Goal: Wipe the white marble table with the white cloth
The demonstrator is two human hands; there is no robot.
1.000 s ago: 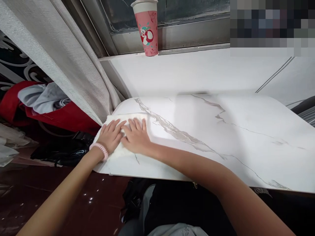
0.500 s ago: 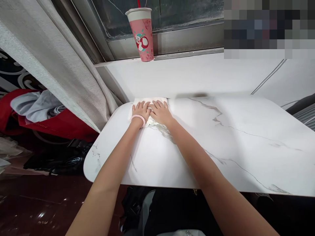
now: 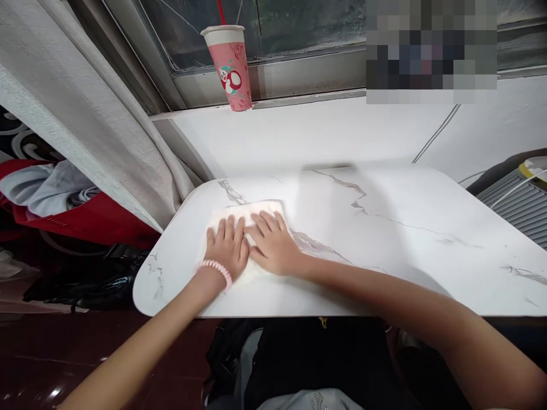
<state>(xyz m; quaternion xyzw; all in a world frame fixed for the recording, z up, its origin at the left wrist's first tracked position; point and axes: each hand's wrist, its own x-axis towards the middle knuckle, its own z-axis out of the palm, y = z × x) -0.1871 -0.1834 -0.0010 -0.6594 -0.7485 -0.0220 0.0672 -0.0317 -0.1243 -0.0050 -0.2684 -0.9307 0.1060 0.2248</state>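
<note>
A pale cloth lies flat on the white marble-patterned table, toward its left end. My left hand rests palm down on the cloth with fingers spread; a pink coiled band circles that wrist. Beside it, my right hand also presses flat on the cloth, its fingers apart and pointing away from me. The two hands nearly touch at the thumbs. Much of the cloth is hidden beneath them.
A pink paper cup with a red straw stands on the window ledge. A light curtain hangs at the left, by a red bag of clothes. At the right is a grey ribbed object. A blurred patch covers the upper right.
Both hands and the cloth have slid toward me across the table, from the back edge to nearer the front. The view has shifted slightly to the right.
</note>
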